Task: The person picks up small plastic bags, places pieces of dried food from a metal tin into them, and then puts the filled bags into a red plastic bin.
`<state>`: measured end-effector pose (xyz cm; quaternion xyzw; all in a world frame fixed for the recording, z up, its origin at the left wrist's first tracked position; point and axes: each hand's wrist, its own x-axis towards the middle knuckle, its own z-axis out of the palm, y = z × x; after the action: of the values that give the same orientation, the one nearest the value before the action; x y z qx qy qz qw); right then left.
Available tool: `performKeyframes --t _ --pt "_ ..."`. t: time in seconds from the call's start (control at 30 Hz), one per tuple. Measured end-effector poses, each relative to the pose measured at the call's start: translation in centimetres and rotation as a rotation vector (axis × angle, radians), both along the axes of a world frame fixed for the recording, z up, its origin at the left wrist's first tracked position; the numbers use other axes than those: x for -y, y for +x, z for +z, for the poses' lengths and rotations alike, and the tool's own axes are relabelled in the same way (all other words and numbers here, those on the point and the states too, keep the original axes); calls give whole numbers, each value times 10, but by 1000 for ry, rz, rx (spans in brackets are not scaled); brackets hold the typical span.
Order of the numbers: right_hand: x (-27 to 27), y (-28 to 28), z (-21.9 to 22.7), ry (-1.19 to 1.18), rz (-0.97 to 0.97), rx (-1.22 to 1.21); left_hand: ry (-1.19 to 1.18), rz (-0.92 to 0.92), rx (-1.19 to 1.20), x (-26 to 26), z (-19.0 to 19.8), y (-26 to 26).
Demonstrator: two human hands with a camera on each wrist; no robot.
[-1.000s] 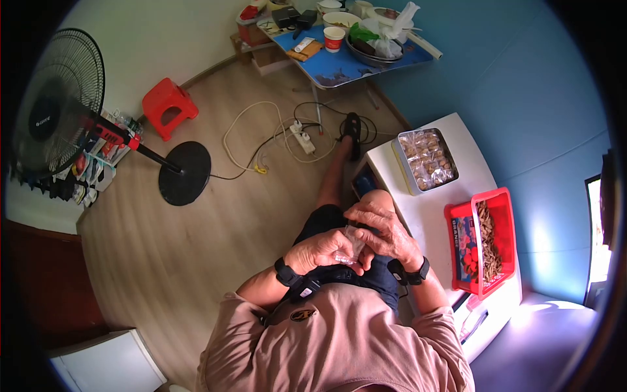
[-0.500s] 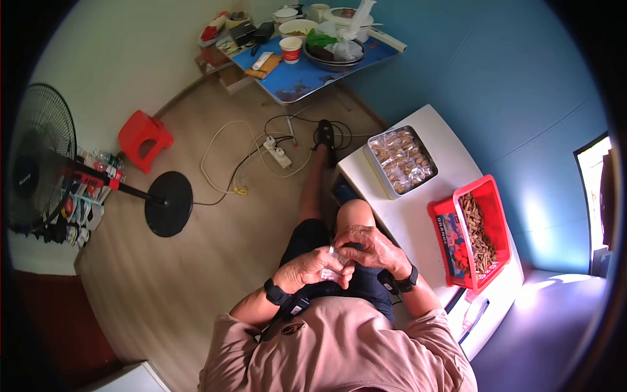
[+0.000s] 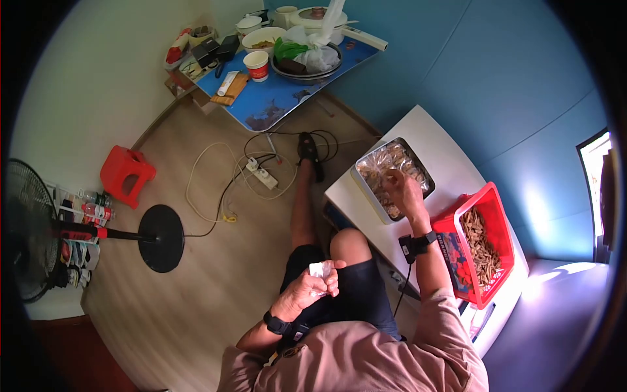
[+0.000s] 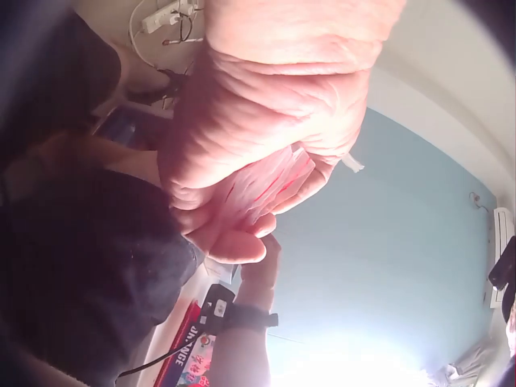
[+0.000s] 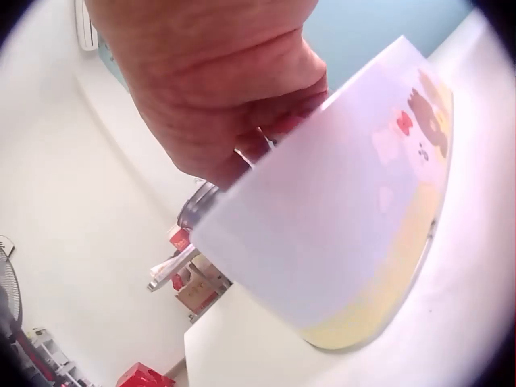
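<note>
My left hand (image 3: 312, 287) is over my thigh, its fingers curled round thin clear plastic bags (image 4: 270, 185) with red lines. A whitish end of them sticks out above the fingers in the head view. My right hand (image 3: 406, 196) reaches down into a rectangular tin (image 3: 373, 196), fingers bent over clear packets (image 3: 392, 157) of brown pieces. In the right wrist view the tin's pale wall (image 5: 322, 218), printed with a cartoon bear, hides the fingertips of my right hand (image 5: 218, 89). Bits of clear plastic show by the fingers; I cannot tell whether they grip a packet.
A red basket (image 3: 501, 242) of brown stick-like pieces stands beside the tin on a white cabinet (image 3: 450, 157). A blue table (image 3: 261, 111) with bowls, a cup and bags is at the back. A fan (image 3: 160, 238), red stool (image 3: 127, 176) and power strip (image 3: 262, 175) are on the floor.
My hands were together at the clear plastic over my lap. The right hand has moved away to the tin, while the left keeps the plastic. The head view has turned.
</note>
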<state>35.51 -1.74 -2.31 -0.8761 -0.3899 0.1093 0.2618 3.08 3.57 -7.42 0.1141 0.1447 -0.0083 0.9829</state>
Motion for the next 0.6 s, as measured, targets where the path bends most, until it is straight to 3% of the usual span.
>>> performKeyframes --t 0.2,0.3,0.37,0.6 --pt "-10 -1 -9 -6 7 90 -43 4 -109 -17 0 12" --pt "-9 1 -6 6 -1 -18 -41 10 -132 -19 -4 20" --pt "-5 1 -5 172 -48 -145 -30 20 -130 -20 -5 24" --pt "14 3 -2 236 -99 -293 56 61 -133 -15 2 28"
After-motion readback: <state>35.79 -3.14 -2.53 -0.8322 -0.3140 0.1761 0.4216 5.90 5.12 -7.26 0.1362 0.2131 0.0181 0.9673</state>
